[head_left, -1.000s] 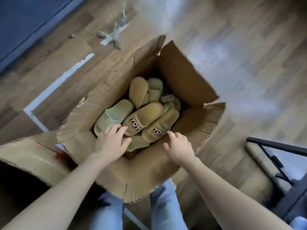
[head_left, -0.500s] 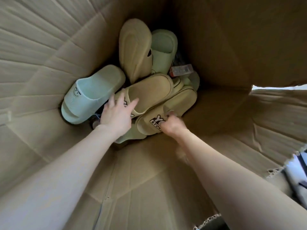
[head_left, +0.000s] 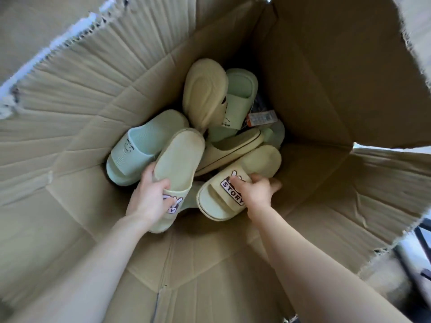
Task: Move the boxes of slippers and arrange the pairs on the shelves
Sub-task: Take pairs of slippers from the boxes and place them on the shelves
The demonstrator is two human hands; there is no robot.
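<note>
Box [head_left: 70,141]: large cardboard carton, deep, with creased walls and a torn rim. Both forearms reach far down into it. Risk: a forearm dragging on the ragged edge, or a soft wall folding inward as the arms come out.
Pile: at least 6 loose slippers heaped at the bottom, cream and mint mixed, overlapping. Risk: lifting 1 tips its neighbours and mixes up the pairs.
Upturned cream slipper [head_left: 205,94]: sole up, leaning on the back mint slipper [head_left: 240,96]. Likely to slide if the heap shifts.
Left mint slipper [head_left: 137,150]: touching the held cream one along its side, so it could be dragged along.
Edged cream slipper [head_left: 233,148]: lies between the 2 held slippers, partly under both. Likeliest snag on the lift.
Left cream slipper [head_left: 179,159]: logo strap nearest the camera, heel resting on the heap.
STORY slipper [head_left: 231,194]: toe towards the camera, near the right wall.
Left hand [head_left: 149,199]: clamped round the left cream slipper at the strap, thumb on the footbed.
Right hand [head_left: 256,192]: fingers curled over the STORY slipper's strap. The grip is at 1 side only, so it may swing.
Pairing: judged a matching pair, though the left logo is half covered. A mismatch on the shelf is possible.
Tag [head_left: 262,117]: small label at the back, could tear off.
</note>
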